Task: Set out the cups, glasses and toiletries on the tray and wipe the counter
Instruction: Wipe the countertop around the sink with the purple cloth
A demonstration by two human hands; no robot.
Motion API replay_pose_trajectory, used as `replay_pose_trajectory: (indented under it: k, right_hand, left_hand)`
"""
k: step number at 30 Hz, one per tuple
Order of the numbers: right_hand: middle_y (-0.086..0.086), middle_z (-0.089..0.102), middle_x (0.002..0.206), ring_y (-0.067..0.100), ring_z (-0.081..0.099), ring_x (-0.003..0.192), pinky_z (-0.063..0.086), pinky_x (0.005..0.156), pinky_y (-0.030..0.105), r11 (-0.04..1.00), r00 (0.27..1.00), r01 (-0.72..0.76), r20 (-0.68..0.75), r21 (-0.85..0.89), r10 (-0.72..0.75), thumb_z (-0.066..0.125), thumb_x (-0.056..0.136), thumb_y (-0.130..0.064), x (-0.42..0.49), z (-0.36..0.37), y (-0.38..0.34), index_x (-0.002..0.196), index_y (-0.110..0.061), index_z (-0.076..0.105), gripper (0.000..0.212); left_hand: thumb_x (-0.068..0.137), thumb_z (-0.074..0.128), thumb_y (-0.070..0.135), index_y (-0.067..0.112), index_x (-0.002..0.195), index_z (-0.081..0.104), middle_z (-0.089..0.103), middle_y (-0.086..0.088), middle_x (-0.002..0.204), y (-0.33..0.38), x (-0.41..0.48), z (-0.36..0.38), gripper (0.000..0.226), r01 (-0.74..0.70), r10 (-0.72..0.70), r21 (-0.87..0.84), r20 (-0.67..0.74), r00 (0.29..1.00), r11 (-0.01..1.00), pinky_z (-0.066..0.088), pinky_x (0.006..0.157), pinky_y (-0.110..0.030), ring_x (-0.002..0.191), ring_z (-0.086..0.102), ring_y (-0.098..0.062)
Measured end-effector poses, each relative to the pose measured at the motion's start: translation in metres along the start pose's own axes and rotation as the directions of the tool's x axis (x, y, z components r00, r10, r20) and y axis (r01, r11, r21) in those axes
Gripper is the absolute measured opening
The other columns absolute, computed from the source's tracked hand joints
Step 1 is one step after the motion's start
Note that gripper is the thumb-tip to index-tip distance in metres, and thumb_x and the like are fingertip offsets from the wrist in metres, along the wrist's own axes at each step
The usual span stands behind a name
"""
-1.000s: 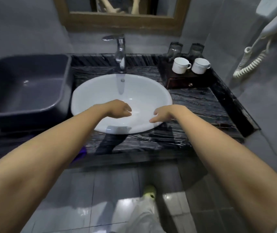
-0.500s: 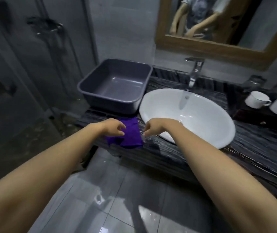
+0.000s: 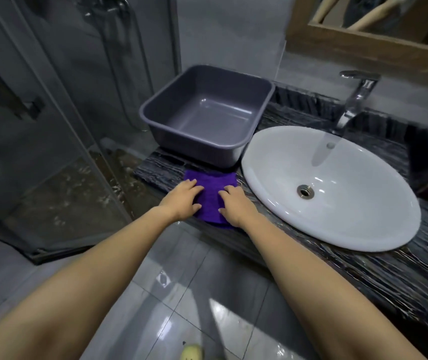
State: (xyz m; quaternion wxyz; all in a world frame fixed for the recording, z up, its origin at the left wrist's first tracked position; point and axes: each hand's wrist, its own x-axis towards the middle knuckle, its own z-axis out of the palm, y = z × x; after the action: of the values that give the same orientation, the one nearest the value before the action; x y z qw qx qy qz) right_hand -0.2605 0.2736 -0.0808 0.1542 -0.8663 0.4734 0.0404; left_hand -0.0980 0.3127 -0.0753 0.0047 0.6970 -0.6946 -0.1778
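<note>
Dark streaked stone makes up the counter, which runs from the shower glass on the left toward the mirror frame on the right. Near its front edge lies a purple cloth, spread flat. Both hands rest on it, palms down. The left hand covers the cloth's left side with its fingers splayed and laid flat, not curled around anything. The right hand presses the right side the same way, fingers loose and spread, with nothing pinched or lifted. A strip of cloth shows between the two hands, and its near edge hangs slightly over the counter's lip.

Just behind the cloth stands a grey plastic tub, its front wall close to the cloth's far edge. Right of both sits a white oval sink, its rim raised above the stone and near the right hand. A chrome tap leans over the sink from behind. Glossy grey floor tiles lie below the forearms.
</note>
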Motion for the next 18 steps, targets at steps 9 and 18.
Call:
replay_pose_trajectory:
  k: [9, 18]
  right_hand:
    - [0.012, 0.056, 0.117, 0.028, 0.045, 0.117, 0.046, 0.089, 0.039, 1.0, 0.981, -0.006, -0.195, 0.014, 0.009, 0.05, 0.09, -0.008, 0.006, 0.01, 0.003, 0.114, -0.005, 0.058, 0.026]
    - [0.018, 0.055, 0.112, 0.035, 0.056, 0.101, 0.047, 0.087, 0.04, 0.947, 0.961, -0.099, -0.216, 0.307, 0.171, 0.051, 0.089, -0.007, -0.024, -0.027, 0.016, 0.11, -0.009, 0.056, 0.022]
  left_hand:
    - [0.086, 0.056, 0.033, 0.016, 0.14, 0.037, 0.049, -0.009, 0.131, 0.007, 0.016, 0.017, 0.06, -0.006, 0.022, 0.089, -0.174, 0.985, 0.996, 0.036, 0.103, -0.038, 0.127, 0.039, -0.026]
    - [0.089, 0.05, 0.028, 0.009, 0.117, 0.053, 0.056, -0.014, 0.116, 0.034, 0.018, -0.014, 0.035, -0.165, 0.181, 0.132, -0.121, 0.976, 0.977, 0.04, 0.097, -0.04, 0.113, 0.049, -0.032]
